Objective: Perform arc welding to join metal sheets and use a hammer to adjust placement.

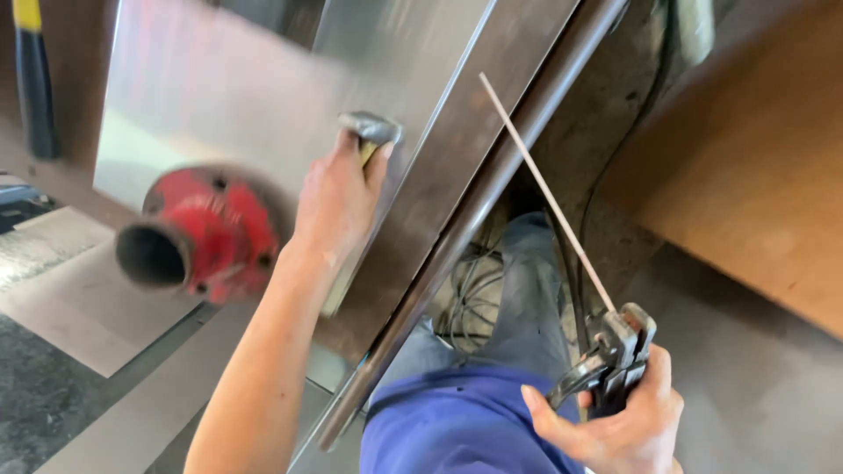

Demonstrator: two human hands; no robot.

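Note:
My left hand (338,197) grips the wooden handle of a hammer whose grey metal head (372,128) rests against a shiny steel sheet (228,79). My right hand (619,421) is closed on a black electrode holder (615,355) at the lower right. A thin pale welding rod (544,189) sticks up and to the left from the holder. The rod's tip is near the edge of a long steel bar (474,211).
A red flanged pipe fitting (202,233) sits on the sheet left of my left hand. Dark cables (465,298) lie under the bar by my leg in blue and grey trousers. A wooden board (755,167) lies at right. A black and yellow handle (35,79) stands upper left.

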